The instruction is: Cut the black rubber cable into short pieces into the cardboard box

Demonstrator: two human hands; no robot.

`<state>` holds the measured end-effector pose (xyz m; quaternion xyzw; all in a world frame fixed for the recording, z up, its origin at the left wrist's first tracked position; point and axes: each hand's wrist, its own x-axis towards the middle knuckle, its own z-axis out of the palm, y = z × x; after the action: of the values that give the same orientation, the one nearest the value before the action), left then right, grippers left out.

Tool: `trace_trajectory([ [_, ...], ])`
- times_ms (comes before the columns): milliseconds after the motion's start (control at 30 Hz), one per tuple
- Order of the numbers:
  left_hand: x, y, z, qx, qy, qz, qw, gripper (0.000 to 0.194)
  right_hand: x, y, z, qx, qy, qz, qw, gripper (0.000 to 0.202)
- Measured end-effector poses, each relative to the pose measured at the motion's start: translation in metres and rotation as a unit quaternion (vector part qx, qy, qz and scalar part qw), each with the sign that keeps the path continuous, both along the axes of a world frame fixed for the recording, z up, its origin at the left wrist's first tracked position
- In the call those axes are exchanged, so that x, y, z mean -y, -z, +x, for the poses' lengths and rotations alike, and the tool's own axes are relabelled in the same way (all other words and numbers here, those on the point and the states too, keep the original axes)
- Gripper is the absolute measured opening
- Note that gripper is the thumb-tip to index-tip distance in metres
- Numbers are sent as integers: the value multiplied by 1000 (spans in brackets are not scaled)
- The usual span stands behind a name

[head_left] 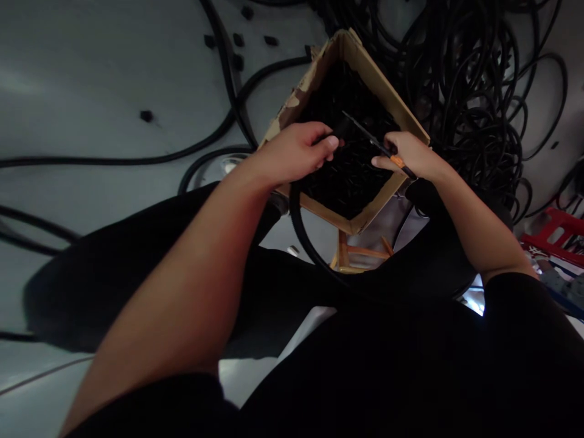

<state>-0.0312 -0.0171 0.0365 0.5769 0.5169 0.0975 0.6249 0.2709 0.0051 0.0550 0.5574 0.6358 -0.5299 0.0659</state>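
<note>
My left hand is closed around the end of a thick black cable, with the thumb pressed on top. The cable hangs in a loop below that hand, over my lap. My right hand grips a pair of scissors with an orange and black handle, seen nearly edge-on. Their thin blades point up and left, close to the cable end; whether they touch it I cannot tell. Under both hands stands an open cardboard box with a dark heap of small black pieces inside.
A big tangle of black cables lies behind and right of the box. More cables run across the grey floor at left, among several small black bits. A wooden stool shows below the box, a red plastic stool at far right.
</note>
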Motion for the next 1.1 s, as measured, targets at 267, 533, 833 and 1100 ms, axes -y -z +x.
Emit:
trace_trajectory([
  [267, 7, 14, 13, 48, -62, -35, 996, 20, 14, 4, -10, -46, -11, -33, 998, 44],
  [533, 6, 4, 24, 37, -73, 37, 996, 25, 14, 10, -20, -39, -7, -32, 999, 43],
  [833, 9, 12, 28, -3, -90, 78, 993, 19, 16, 13, -21, -54, -6, -37, 998, 34],
  [1100, 10, 18, 29, 87, -144, 53, 984, 34, 17, 22, -24, -35, 10, 12, 999, 52],
])
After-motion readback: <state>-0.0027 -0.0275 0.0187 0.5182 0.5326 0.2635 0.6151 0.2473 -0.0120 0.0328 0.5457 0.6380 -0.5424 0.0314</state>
